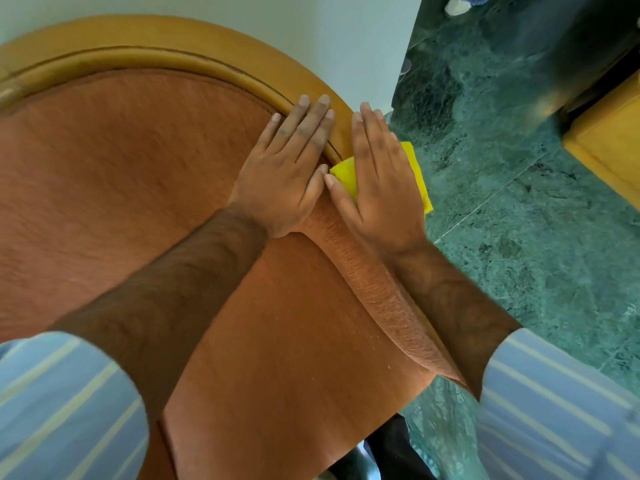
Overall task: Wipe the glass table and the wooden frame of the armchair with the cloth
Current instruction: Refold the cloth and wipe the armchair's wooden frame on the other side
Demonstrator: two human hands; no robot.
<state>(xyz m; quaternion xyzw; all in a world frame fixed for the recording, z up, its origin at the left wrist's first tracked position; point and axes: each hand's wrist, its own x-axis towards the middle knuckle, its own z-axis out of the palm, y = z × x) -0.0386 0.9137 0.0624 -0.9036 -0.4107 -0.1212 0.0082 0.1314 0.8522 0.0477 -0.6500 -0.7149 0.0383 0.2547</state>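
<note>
**Supervisor:** Report the scene, largest item first.

**Operator:** I see the armchair (121, 188) filling most of the view, with its orange upholstery and seat cushion. The wooden frame (194, 46) arcs over the backrest and runs down the right side. Green marble floor (519, 220) lies to the right. The glass table is not something I can identify in this view.

**Supervisor:** Hand status?

**Operator:** The left hand (287, 171) lies flat and spread, palm down, holding nothing. Its fingertips reach the inner edge of the frame; the palm rests on the upholstery. The right hand (377, 181) is also flat, fingers extended, pressing the yellow cloth (346, 173) onto the frame rail. The cloth shows at both sides of that palm. The two thumbs nearly touch.

**Supervisor:** Step in hand?

**Operator:** I judge it to be wiping the right side of the frame. The upper arc looks still to be done, though I cannot confirm that.

**Supervisor:** Procedure for doing it well?

**Operator:** 1. Keep the palm centred on the cloth so it does not slip out. 2. Follow the curve of the rail with even pressure. 3. Work the cloth edge into the groove along the rail. 4. Use the left hand to brace the chair only.
</note>
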